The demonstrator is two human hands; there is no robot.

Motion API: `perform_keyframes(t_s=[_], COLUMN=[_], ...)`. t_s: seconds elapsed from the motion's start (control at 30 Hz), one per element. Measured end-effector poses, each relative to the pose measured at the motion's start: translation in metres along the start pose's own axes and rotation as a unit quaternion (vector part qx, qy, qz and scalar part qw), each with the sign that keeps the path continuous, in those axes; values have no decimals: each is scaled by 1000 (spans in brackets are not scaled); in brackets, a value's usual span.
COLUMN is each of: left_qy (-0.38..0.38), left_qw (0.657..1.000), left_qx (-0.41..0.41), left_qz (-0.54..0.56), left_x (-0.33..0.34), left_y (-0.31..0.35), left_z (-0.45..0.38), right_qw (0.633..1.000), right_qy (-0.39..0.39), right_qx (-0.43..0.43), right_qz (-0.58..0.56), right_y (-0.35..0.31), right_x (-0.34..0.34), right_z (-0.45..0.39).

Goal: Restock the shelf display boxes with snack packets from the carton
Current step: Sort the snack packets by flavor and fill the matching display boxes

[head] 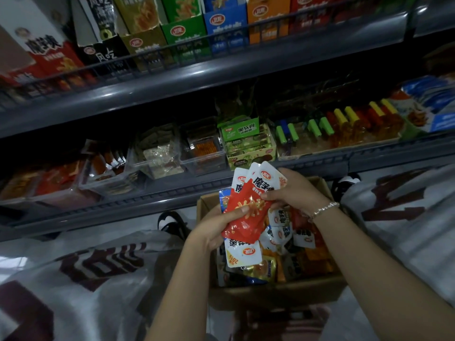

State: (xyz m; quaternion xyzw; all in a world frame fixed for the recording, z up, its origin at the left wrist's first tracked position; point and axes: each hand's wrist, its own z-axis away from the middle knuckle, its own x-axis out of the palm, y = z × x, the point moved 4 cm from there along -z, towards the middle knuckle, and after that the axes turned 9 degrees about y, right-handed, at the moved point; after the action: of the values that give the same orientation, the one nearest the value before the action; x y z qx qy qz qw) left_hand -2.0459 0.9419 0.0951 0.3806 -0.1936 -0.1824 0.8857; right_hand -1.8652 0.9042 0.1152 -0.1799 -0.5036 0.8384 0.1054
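A: Red-and-white packets (248, 205): status?
B: I see left hand (216, 225) and right hand (293, 190) gripping them above the carton (275, 294), label "20%". Display boxes (202, 25) at 12 o'clock.

Both hands, left hand (216, 227) and right hand (295, 190), are gripping a bunch of red-and-white foil snack packets (248, 205). They are hovering over the open brown cardboard carton (270, 294).

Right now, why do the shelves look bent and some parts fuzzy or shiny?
Head view: the wide-angle lens bows the shelf edge; the top-left display boxes are blurred, as are the picture's edges; glare streaks the red packets held in both hands; the lower shelf's back sits in deep shadow.
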Motion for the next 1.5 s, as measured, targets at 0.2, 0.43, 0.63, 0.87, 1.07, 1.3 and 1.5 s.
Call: perform_keyframes(t_s=[0.2,0.43,0.63,0.87,1.07,1.3,1.5], left_qy=[-39,7,-19,-36,-54,-16,-27], left_qw=[999,997,987,982,975,954,967], left_qx=[-9,76,161,174,210,292,253], left_qz=[-14,2,-18,-56,-54,-63,29], left_x=[6,23,52,86,116,155,152], left_y=[12,53,115,169,212,256,274], left_z=[8,15,34,38,34,25,5], right_qw=[976,978,990,980,963,952,918], right_qy=[22,68,-25,41,73,134,231], right_qx=[-137,-175,-119,-176,-244,-272,-322], right_qz=[167,86,-71,-78,-86,-44,16], right_y=[-26,-75,-118,-169,-218,-261,-318], right_x=[-4,-20,-41,-85,-130,-169,-199], right_z=[6,12,18,17,26,18,-3])
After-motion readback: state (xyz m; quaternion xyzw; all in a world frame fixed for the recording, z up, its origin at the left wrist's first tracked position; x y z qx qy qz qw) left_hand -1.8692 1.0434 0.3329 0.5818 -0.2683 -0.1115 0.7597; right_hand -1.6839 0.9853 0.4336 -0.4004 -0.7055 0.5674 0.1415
